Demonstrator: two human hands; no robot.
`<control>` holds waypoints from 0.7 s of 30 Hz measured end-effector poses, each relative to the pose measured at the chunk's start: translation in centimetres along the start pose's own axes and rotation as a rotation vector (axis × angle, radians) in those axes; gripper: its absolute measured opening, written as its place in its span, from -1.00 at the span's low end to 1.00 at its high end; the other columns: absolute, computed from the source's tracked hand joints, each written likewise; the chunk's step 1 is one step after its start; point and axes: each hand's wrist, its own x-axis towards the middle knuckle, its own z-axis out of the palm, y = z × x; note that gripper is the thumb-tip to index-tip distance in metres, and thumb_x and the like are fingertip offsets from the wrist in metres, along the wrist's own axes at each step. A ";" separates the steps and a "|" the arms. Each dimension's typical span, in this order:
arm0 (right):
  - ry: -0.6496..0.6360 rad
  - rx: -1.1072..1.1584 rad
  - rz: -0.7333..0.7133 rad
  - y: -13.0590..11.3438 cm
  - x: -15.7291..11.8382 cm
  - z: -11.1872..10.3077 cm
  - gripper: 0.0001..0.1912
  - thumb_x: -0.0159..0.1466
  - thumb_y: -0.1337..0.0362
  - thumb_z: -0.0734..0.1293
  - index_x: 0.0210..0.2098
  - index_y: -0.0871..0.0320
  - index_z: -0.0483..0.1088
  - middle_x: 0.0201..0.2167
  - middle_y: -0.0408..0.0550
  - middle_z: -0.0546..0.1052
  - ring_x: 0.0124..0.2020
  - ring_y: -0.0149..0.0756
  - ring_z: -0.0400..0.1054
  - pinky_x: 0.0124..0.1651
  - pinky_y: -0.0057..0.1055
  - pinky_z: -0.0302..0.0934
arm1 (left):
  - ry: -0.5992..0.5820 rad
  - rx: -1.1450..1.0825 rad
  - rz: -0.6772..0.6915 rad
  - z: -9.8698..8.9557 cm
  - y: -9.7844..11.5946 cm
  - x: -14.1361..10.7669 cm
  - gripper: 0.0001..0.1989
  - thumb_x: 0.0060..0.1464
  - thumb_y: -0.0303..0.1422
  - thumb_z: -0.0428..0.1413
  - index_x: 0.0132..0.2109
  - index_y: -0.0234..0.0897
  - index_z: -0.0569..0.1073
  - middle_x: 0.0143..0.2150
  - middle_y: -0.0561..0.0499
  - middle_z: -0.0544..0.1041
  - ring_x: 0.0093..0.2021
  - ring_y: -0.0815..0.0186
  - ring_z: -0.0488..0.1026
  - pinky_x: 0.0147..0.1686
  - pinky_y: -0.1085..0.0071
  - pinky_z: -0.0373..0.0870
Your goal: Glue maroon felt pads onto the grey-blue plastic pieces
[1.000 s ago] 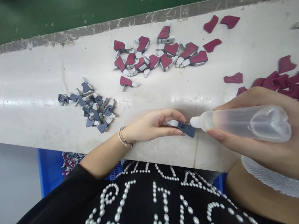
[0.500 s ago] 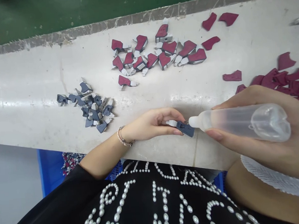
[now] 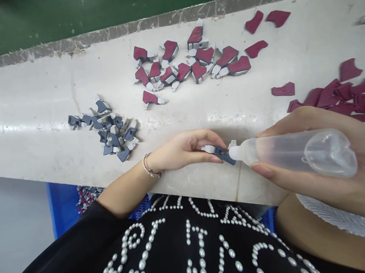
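**Item 1:** slate-blue moulded part (image 3: pixel 223 155) with white tab, apparently light, stiff and small; best held by its sides, clear of the nozzle. Located just off the near edge of a white work surface (image 3: pixel 37 92), pinched between thumb and fingertips of the left hand (image 3: pixel 186 150), which is curled and nearly closed.

**Item 2:** clear plastic squeeze bottle (image 3: pixel 298 156), likely light and soft-walled, its white nozzle (image 3: pixel 234 152) touching Item 1. Gripped in the right hand (image 3: pixel 324 189), which is wrapped around the body.

**Nearby:** 1 pile of blue parts (image 3: pixel 114 134); 1 group of maroon-topped parts (image 3: pixel 178 64); loose maroon pieces (image 3: pixel 337 98).
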 end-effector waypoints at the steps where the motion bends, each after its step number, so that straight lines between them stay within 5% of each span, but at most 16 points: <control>1: -0.001 0.007 -0.006 0.1 -0.1 -0.1 -0.79 0.25 0.10 0.49 -0.34 -0.05 0.38 -0.54 -0.28 0.46 -0.63 -0.39 0.30 -0.68 -0.36 0.12 | 0.003 -0.001 -0.002 0.0 0.0 0.0 -0.75 0.11 -0.48 0.31 -0.05 -0.35 0.51 -0.09 -0.02 0.59 -0.10 0.43 0.60 -0.02 0.48 0.53; 21: -0.071 -0.023 0.005 0.9 -0.9 -1.5 -0.85 0.26 0.10 0.47 -0.29 -0.11 0.41 -0.51 -0.26 0.49 -0.61 -0.33 0.35 -0.68 -0.27 0.14 | 0.024 -0.007 -0.010 -0.2 0.1 0.0 -0.75 0.08 -0.48 0.33 -0.08 -0.36 0.52 -0.11 -0.03 0.63 -0.11 0.42 0.61 -0.03 0.47 0.55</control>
